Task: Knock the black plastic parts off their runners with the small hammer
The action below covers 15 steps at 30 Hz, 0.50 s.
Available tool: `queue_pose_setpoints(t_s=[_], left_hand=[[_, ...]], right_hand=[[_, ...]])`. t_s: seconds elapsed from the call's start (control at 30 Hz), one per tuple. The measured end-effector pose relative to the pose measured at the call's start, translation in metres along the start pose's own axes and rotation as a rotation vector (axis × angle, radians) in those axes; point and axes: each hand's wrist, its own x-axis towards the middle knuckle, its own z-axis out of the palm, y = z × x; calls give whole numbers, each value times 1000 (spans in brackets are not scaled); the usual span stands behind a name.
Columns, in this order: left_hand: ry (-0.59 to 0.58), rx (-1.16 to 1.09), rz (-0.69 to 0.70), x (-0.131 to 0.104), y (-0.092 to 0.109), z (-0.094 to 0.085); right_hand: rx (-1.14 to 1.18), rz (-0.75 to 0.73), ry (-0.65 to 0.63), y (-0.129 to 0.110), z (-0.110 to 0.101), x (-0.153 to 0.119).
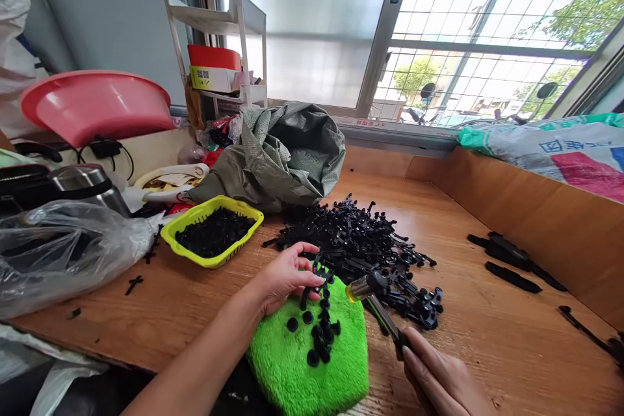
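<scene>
My left hand (295, 276) is closed, thumb and fingers pinching a small black plastic part (316, 283) over the far edge of a green fluffy cloth (336, 380). In my right hand (433, 367) is a small hammer (385, 315) with a metal shaft, a dark grip and a yellow translucent face on its head. The hammer head hovers just right of the left fingertips. Several round black pieces (322, 338) lie on the cloth below the left hand. Behind both hands spreads a heap of black plastic parts (351, 231).
A yellow basket (170, 244) of black pieces stands left. Behind it slumps a grey-green woven sack (273, 162). Plastic bags (73, 253) and a steel flask (90, 182) crowd the left edge. Long black pieces (511, 273) lie by the wooden partition (531, 201) at right.
</scene>
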Motion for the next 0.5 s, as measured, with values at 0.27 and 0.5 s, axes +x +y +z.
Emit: queue_pose_setpoints(t_s=[0.27,0.5], left_hand=[[11,111,-15,1,0,4],[23,153,2,1,0,5]], right_hand=[[-84,-25,3,-21,-3,9],[-221,-134,-32,-38,-8,16]])
